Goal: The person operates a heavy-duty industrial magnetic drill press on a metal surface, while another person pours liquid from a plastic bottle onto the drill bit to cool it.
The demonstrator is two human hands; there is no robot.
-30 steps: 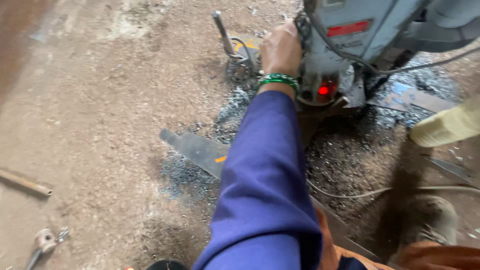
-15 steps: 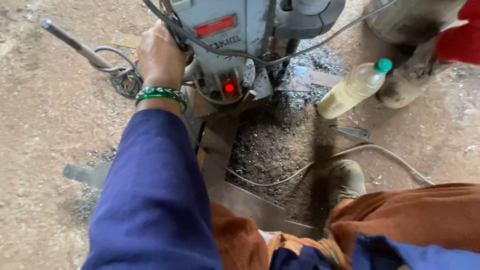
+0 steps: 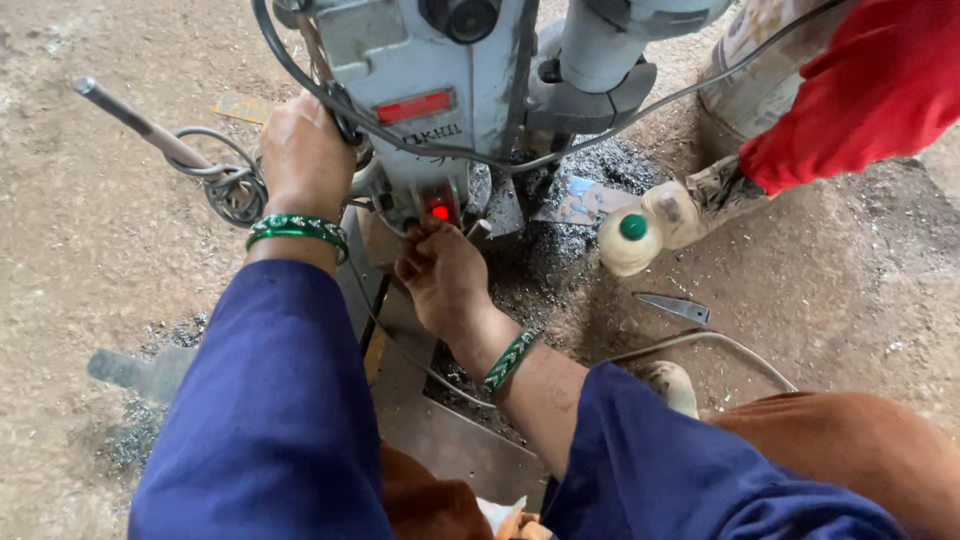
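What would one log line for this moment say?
left hand: on grey drill machine side | right hand: at lit red switch | bottle: nearby on ground

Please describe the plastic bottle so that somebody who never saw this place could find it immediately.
Start at the big grey drilling machine standing over the dark metal shavings. Just to the right of its base, a pale yellowish plastic bottle lies tilted on the ground. Its green cap sets it apart from the grey metal scraps nearby.
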